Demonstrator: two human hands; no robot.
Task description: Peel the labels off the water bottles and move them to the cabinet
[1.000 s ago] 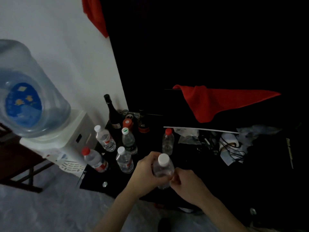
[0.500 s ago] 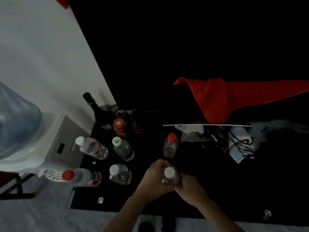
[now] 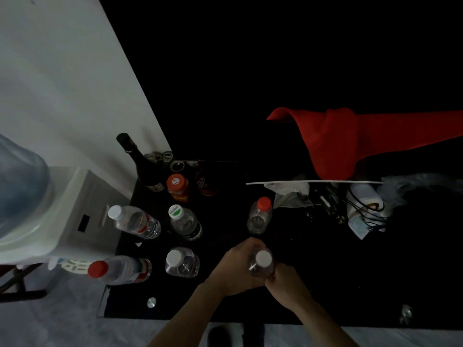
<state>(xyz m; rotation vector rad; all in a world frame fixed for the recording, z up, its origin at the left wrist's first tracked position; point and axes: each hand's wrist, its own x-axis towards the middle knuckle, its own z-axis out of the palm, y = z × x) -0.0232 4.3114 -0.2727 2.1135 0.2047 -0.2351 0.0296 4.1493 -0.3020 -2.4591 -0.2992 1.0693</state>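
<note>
I look almost straight down on a clear white-capped water bottle (image 3: 262, 262) held upright over the black cabinet top (image 3: 325, 279). My left hand (image 3: 238, 267) wraps its left side and my right hand (image 3: 285, 284) grips its right side low down. A bare red-capped bottle (image 3: 259, 216) stands just behind it. To the left stand a white-capped bottle with a red label (image 3: 136, 222), a green-and-white-capped bottle (image 3: 184, 222), a white-capped bottle (image 3: 181, 262) and a red-capped labelled bottle (image 3: 120, 269).
A white water dispenser (image 3: 62, 216) with a blue jug (image 3: 20, 186) stands at left. A dark wine bottle (image 3: 140, 161) and an orange-lidded jar (image 3: 177, 186) sit at the back. A red cloth (image 3: 350, 141) hangs at right over cables and bags (image 3: 363, 209).
My view has tilted down and moved closer over the cabinet top. Both hands stay on the white-capped bottle, which now shows from above.
</note>
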